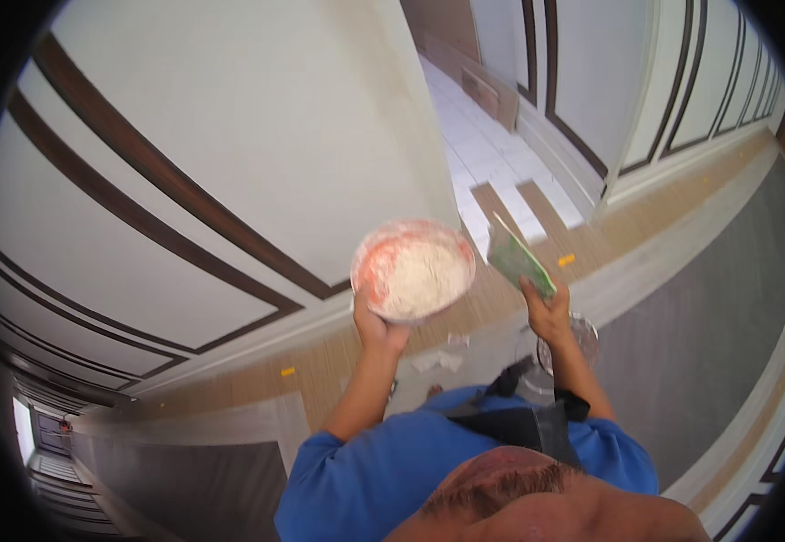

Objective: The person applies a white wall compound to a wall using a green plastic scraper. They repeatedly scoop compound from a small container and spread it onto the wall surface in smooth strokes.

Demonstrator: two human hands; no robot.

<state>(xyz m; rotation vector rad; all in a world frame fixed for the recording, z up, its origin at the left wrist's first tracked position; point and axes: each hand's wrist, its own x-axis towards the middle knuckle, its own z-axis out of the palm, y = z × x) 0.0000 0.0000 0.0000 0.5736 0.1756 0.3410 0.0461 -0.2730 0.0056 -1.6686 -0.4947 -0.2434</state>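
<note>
My left hand [380, 332] grips the near-left side of a red bowl [372, 259], its fingers mostly hidden beneath it. Pale cream powder or plaster [429, 275] fills much of the bowl, and whitish smears coat its inner wall. To the right of the bowl and apart from it, my right hand [549, 312] is closed round the near end of a flat green spreader [513, 256]. Whitish residue lies along the spreader's edge and face. A round bucket or tub [584, 339] stands on the floor, partly covered by my right forearm.
A white wall panel [257, 144] with dark brown trim rises ahead and left, its edge bordering a doorway onto white floor tiles [483, 144]. Wood-look boards [645, 226] and grey floor covering [700, 316] lie below. White scraps [438, 361] sit near my feet.
</note>
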